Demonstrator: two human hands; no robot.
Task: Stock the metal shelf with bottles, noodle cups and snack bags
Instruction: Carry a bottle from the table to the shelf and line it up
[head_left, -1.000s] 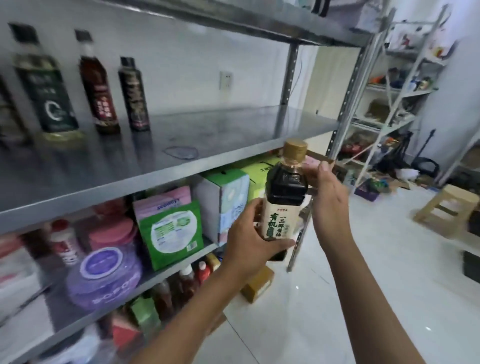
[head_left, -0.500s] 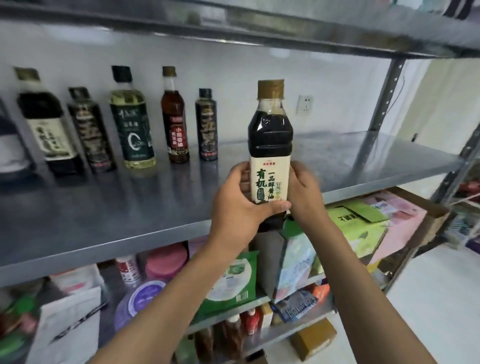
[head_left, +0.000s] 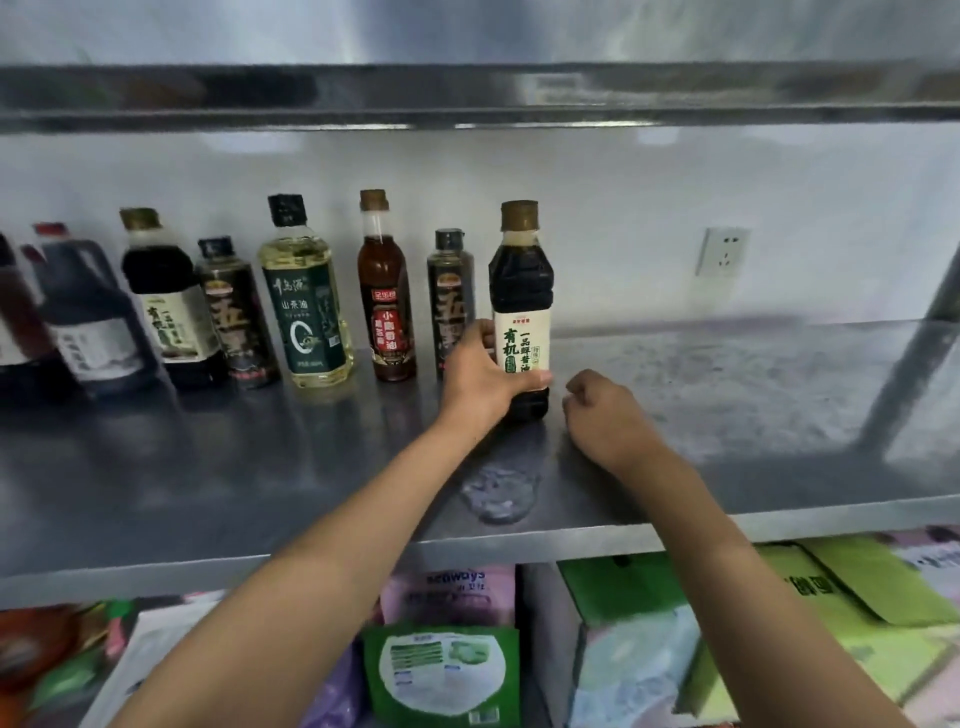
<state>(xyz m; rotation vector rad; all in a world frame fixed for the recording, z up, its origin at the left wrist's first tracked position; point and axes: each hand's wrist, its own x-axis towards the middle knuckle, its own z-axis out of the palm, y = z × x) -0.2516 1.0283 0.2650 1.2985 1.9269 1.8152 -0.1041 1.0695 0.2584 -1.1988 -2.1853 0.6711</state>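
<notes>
A dark soy sauce bottle (head_left: 521, 291) with a gold cap and cream label stands upright on the metal shelf (head_left: 727, 415), at the right end of a row of bottles. My left hand (head_left: 480, 379) grips its lower part, thumb across the label. Just to the bottle's right, my right hand (head_left: 602, 415) rests on the shelf with fingers loosely curled and holds nothing. The row to the left holds several bottles: a small dark one (head_left: 451, 296), a reddish sesame oil bottle (head_left: 385, 291), a yellow oil bottle (head_left: 306, 301) and more dark ones.
The shelf above (head_left: 467, 98) hangs low over the bottle tops. A wall socket (head_left: 723, 252) sits behind the shelf at right, and a shelf post (head_left: 919, 353) stands at far right. Below, the lower shelf holds a green bag (head_left: 441, 675), boxes (head_left: 649, 649) and packets.
The bottle went from being held in the air by both hands to standing on the shelf at the row's right end. My right hand has let go; the view moved closer.
</notes>
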